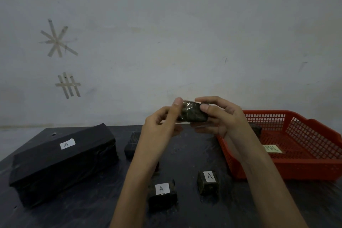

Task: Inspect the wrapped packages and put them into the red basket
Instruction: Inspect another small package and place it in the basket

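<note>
A small dark package in shiny wrap is held up above the table between both hands. My left hand grips its left end with thumb and fingers. My right hand grips its right end. The red basket stands on the table at the right, with one dark package lying in its far part and a green label on its floor. Two small dark packages with white "A" labels rest on the table near me. Another dark package lies behind my left forearm.
A large black wrapped box with an "A" label fills the left side of the dark table. A pale wall with tape marks rises right behind the table's far edge.
</note>
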Tool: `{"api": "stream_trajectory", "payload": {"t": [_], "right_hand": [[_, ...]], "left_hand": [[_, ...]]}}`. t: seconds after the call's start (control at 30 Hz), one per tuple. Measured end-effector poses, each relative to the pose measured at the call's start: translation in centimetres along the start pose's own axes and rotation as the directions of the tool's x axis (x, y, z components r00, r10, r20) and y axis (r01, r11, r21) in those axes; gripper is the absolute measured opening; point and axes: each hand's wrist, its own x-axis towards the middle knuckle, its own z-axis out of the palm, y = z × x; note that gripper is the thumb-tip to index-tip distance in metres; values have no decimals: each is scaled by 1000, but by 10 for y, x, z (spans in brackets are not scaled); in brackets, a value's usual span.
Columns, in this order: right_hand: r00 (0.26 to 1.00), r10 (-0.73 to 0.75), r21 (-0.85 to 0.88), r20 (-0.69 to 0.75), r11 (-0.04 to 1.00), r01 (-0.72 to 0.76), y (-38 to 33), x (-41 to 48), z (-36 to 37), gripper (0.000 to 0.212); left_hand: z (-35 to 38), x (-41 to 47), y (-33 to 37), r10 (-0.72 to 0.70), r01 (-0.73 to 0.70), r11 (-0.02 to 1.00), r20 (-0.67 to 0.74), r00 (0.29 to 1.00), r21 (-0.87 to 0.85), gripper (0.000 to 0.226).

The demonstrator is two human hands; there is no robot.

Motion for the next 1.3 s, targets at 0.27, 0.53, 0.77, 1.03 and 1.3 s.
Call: {"api": "stream_trajectory", "payload": {"t": [0.27, 0.53, 0.77, 1.03, 1.3], "right_hand": [[999, -26, 38, -32, 999, 27, 0, -1, 5, 23], [1000, -6, 2, 9, 1000, 6, 2, -1, 5, 31], [1000, -7, 15, -3, 1000, 7, 0, -4, 7, 40], [1000, 14, -31, 26, 999, -13, -4, -6, 7, 51], [996, -1, -71, -93, 997, -6, 1, -3, 7, 35]], "left_hand": [[-2, 0, -1, 34, -34, 999, 17, 999, -18, 32], [-5, 4, -8, 55, -55, 998, -14, 998, 26, 40], [-9, 4, -9, 60, -61, 996, 16, 998, 60, 33], [-5, 5, -11, 26, -28, 999, -68, 997, -17, 34], [-5, 3, -11, 63, -59, 989, -29, 998, 138, 46]]}}
